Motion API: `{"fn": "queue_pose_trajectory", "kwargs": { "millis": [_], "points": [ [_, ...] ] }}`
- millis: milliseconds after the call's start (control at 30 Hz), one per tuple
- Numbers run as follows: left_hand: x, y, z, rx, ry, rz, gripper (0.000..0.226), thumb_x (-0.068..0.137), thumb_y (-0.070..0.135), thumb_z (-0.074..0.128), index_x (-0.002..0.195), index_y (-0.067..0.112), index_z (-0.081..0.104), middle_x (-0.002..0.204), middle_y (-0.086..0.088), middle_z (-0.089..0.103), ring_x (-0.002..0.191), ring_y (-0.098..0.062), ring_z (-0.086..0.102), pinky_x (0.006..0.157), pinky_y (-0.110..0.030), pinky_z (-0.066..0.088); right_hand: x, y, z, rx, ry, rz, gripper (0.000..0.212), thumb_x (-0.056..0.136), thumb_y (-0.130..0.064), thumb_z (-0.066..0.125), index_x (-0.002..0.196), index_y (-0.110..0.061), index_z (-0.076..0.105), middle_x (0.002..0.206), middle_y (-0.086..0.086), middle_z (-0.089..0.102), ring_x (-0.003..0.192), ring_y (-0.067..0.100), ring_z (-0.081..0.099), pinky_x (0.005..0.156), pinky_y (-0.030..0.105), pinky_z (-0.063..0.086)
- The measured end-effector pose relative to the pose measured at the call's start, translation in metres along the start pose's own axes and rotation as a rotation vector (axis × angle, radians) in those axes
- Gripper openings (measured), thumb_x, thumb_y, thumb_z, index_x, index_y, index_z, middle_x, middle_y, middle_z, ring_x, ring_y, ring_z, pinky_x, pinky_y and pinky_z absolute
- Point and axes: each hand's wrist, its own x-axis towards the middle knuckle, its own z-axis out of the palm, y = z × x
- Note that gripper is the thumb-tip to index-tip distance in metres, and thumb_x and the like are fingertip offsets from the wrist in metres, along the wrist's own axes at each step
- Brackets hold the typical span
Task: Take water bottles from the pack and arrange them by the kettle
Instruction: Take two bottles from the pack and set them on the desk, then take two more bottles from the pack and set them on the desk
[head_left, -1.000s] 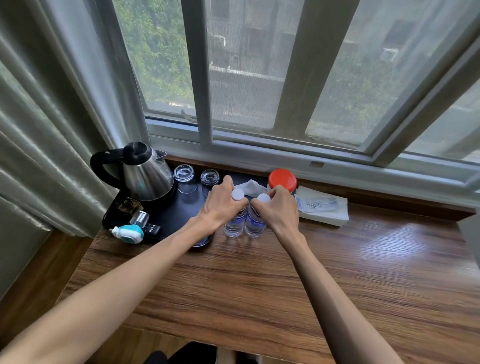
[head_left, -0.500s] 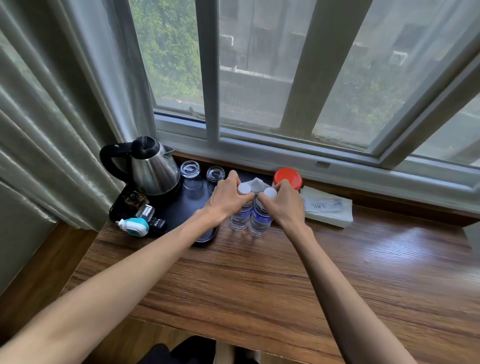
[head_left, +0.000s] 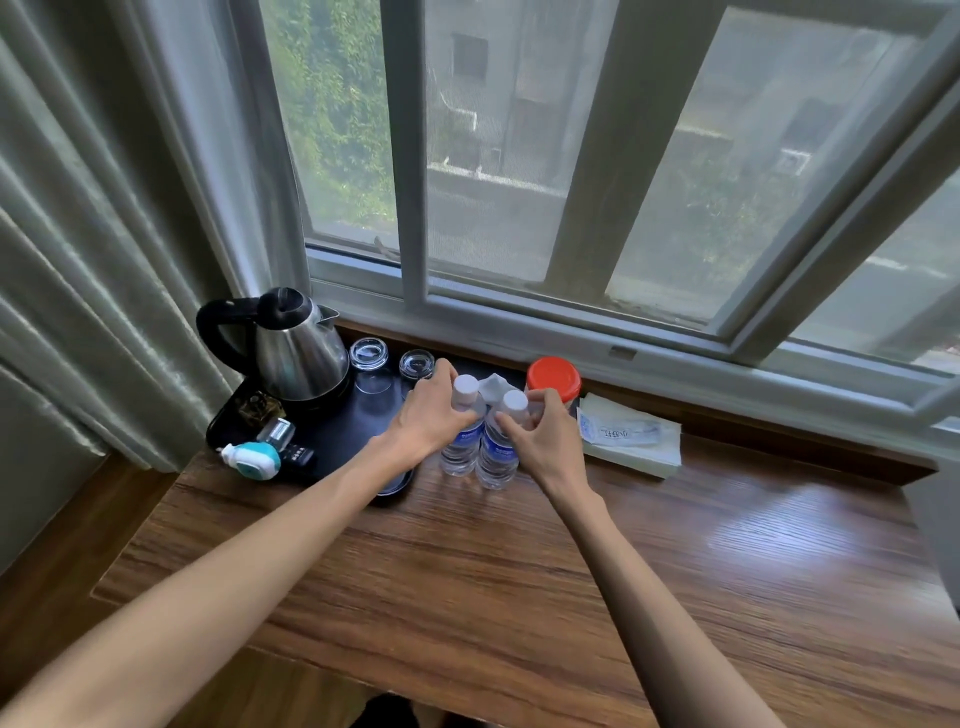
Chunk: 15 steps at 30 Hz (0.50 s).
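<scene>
Two clear water bottles with white caps and blue labels stand upright side by side on the wooden table, just right of the black tray (head_left: 332, 441). My left hand (head_left: 428, 415) is wrapped around the upper part of the left bottle (head_left: 460, 449). My right hand (head_left: 540, 431) grips the neck of the right bottle (head_left: 497, 457). The steel kettle (head_left: 301, 353) with a black handle stands on the tray's far left. No bottle pack is in view.
Two upturned glasses (head_left: 370, 356) stand on the tray beside the kettle. A red-lidded jar (head_left: 554, 375) and a tissue packet (head_left: 631, 434) lie right of the bottles. A teal device (head_left: 253, 460) sits at the tray's front. Curtain at left, window sill behind.
Both hands stay on the two bottles; the bottles have hardly shifted on the table. The camera has tilted up and moved a little, so the scene sits lower in view.
</scene>
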Motion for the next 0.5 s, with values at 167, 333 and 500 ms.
{"fn": "queue_pose_trajectory", "kwargs": {
  "millis": [167,333,500],
  "points": [
    [-0.015,-0.001,0.002,0.091,0.086,0.017,0.051,0.080,0.027,0.071,0.124,0.019,0.046,0.080,0.001,0.069,0.081,-0.025,0.068,0.077,-0.046,0.056,-0.010,0.018,-0.022,0.050,0.015,-0.049,0.043,0.082,-0.033,0.076,0.118,-0.018,0.058,0.076,-0.008,0.065,0.073,0.004,0.062,0.066,0.021,0.049],
    [-0.038,0.016,-0.005,0.094,0.182,0.034,0.041,0.081,0.031,0.070,0.116,0.020,0.051,0.074,0.004,0.067,0.075,-0.021,0.066,0.066,-0.036,0.049,-0.037,0.031,-0.050,0.109,0.098,-0.001,0.032,0.084,-0.022,0.072,0.115,-0.018,0.063,0.074,-0.009,0.065,0.068,0.002,0.060,0.064,0.016,0.046],
    [-0.063,0.045,-0.007,-0.036,0.076,0.170,0.017,0.082,0.022,0.071,0.098,0.020,0.065,0.068,0.006,0.063,0.064,-0.009,0.061,0.067,-0.029,0.052,-0.066,0.047,-0.069,0.133,0.166,0.099,0.030,0.083,-0.023,0.074,0.110,-0.017,0.065,0.079,-0.005,0.069,0.074,0.008,0.065,0.070,0.020,0.047]
  ]
}}
